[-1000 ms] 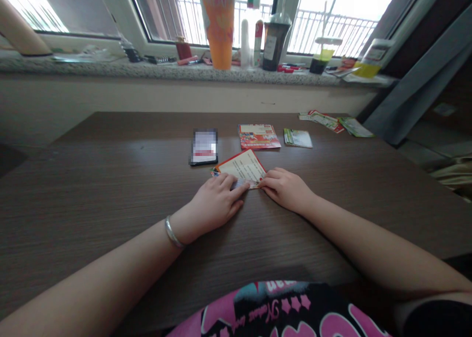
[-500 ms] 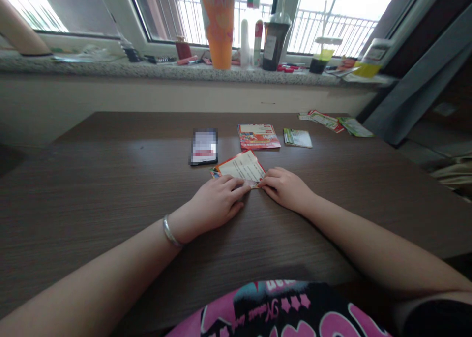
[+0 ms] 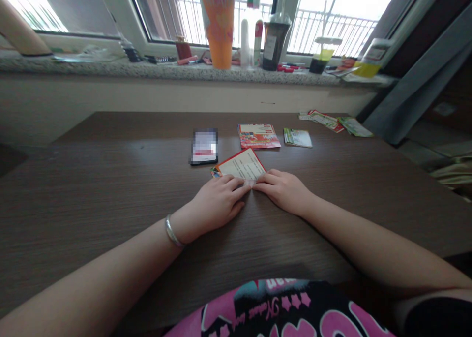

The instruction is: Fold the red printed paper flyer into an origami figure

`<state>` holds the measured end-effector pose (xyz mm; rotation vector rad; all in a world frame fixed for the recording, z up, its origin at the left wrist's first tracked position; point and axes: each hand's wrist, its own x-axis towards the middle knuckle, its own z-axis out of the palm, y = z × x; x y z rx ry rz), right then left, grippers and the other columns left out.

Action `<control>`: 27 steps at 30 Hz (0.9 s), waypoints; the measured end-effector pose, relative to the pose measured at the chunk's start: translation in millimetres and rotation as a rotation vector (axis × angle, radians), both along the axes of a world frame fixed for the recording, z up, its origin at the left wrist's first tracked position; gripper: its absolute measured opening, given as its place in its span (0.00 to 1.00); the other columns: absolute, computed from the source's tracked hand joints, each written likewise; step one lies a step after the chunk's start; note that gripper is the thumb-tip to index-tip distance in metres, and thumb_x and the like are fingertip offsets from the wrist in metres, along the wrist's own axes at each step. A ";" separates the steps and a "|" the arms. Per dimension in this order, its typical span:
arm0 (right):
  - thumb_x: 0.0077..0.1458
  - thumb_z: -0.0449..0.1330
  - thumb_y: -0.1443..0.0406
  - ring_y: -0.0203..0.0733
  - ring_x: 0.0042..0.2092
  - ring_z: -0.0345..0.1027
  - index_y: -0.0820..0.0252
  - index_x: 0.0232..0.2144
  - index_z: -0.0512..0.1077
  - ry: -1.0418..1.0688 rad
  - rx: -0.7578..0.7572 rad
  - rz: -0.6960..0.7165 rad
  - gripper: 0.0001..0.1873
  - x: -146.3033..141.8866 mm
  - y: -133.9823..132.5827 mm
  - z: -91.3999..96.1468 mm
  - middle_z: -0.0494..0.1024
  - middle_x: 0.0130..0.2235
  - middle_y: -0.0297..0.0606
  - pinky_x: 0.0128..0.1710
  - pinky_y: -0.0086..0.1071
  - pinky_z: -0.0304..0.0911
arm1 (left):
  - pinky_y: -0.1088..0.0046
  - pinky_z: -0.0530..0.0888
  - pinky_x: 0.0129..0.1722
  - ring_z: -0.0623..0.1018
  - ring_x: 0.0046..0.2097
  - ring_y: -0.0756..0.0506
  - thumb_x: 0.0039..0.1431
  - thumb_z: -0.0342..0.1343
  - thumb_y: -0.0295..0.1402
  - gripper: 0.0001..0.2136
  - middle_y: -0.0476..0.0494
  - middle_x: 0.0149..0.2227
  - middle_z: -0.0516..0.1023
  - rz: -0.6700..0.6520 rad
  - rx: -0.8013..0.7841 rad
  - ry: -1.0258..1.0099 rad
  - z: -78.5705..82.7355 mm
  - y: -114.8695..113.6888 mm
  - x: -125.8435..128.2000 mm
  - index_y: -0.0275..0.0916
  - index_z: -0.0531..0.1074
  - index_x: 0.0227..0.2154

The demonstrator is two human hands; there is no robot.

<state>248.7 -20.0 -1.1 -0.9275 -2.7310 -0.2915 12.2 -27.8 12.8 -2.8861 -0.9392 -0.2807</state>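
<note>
A folded paper leaflet [image 3: 241,166] with a red border and printed text lies on the brown wooden table [image 3: 110,179]. My left hand [image 3: 216,202], with a silver bangle on its wrist, rests flat on the leaflet's near left edge, fingers stretched over it. My right hand [image 3: 283,190] presses the near right corner with its fingertips together. The fingertips of both hands nearly meet at the leaflet's near edge.
A phone [image 3: 204,147] lies just behind the leaflet. A red leaflet [image 3: 258,136] and a green one [image 3: 298,137] lie further back, with more leaflets [image 3: 334,121] at the far right corner. Cups and bottles, among them an orange cup [image 3: 220,27], stand on the window sill.
My right hand has slid a little to the left along the leaflet's near edge, closer to my left fingertips. The leaflet's raised flap sits about the same. My left hand has barely moved.
</note>
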 end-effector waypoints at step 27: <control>0.61 0.53 0.69 0.41 0.43 0.69 0.59 0.36 0.76 0.016 -0.161 -0.156 0.11 11.7 2.7 5.3 0.77 0.39 0.40 0.44 0.32 0.63 | 0.59 0.70 0.50 0.71 0.52 0.39 0.66 0.45 0.36 0.18 0.39 0.51 0.72 0.008 0.039 0.051 -5.7 -0.8 -0.7 0.40 0.65 0.56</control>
